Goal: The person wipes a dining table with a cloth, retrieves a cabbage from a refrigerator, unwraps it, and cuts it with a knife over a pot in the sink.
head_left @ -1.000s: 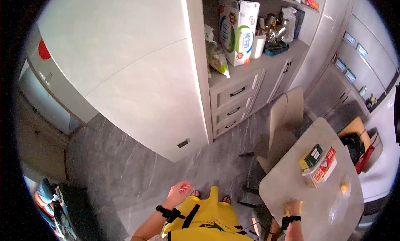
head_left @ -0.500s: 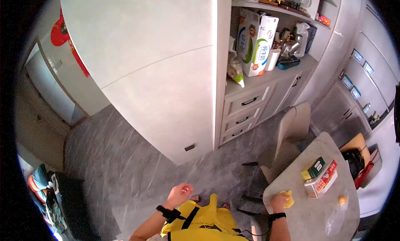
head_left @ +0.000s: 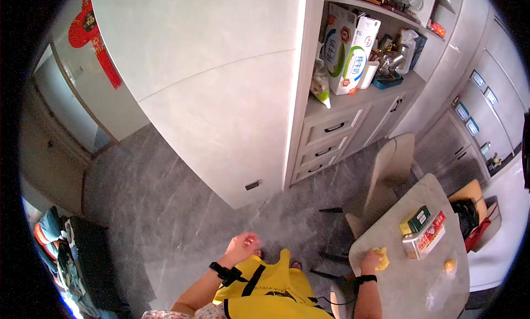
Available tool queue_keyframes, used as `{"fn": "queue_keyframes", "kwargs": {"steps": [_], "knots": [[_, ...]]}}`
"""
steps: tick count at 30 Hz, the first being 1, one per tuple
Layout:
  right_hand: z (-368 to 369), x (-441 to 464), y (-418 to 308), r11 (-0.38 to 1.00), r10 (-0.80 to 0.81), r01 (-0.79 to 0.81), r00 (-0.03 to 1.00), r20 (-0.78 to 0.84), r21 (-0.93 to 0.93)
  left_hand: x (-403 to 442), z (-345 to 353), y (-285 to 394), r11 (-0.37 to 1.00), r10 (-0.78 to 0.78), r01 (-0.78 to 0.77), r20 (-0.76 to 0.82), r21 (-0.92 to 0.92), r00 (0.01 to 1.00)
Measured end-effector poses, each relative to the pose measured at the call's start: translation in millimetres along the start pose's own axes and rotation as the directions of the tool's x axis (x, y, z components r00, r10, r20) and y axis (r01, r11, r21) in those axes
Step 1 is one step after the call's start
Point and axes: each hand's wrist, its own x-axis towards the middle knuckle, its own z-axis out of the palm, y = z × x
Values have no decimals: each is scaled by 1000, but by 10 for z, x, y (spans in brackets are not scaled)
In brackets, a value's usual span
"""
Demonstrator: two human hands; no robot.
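My right hand [head_left: 371, 261] presses a yellow cloth [head_left: 382, 259] on the left edge of the grey table [head_left: 406, 291]. A black band circles that wrist. Raised over the floor in front of the yellow apron [head_left: 276, 280], my left hand [head_left: 242, 247] has its fingers curled in; whether anything is inside them cannot be made out. Beyond the cloth on the table are a green and yellow box [head_left: 415, 221] and a white and red box [head_left: 425, 239]. An orange round item [head_left: 450, 265] lies with a clear plastic bag [head_left: 438, 294] at the right.
A beige chair [head_left: 386, 170] is at the table's far left side. Behind it is a cabinet [head_left: 326, 137] holding a milk carton box [head_left: 353, 54]. A large white panel [head_left: 204, 98] rises ahead. Folded clothes [head_left: 61, 253] are at the lower left. More chairs hold bags at the right.
My right hand and the cloth have moved left across the table to its edge. The view has shifted, and more of the red hanging ornament shows. My left hand stays raised and curled.
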Motion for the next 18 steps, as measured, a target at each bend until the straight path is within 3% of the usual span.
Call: {"fn": "queue_keyframes", "kwargs": {"steps": [2, 8, 11, 14, 18], "knots": [[4, 19, -65, 997, 73, -73, 996, 56, 9, -2, -28, 30, 1000, -13, 13, 0, -10, 1000], [270, 133, -47, 996, 66, -63, 997, 50, -62, 2, -60, -47, 998, -70, 70, 28, -2, 997], [-173, -45, -48, 992, 78, -84, 995, 65, 91, -8, -83, 12, 996, -85, 85, 26, -16, 996], [2, 4, -102, 989, 108, -112, 993, -44, -95, 21, -38, -156, 1000, 30, -30, -9, -7, 999], [4, 18, -78, 987, 113, -114, 994, 9, 112, 16, -40, -179, 998, 6, -5, 8, -68, 1000]]}}
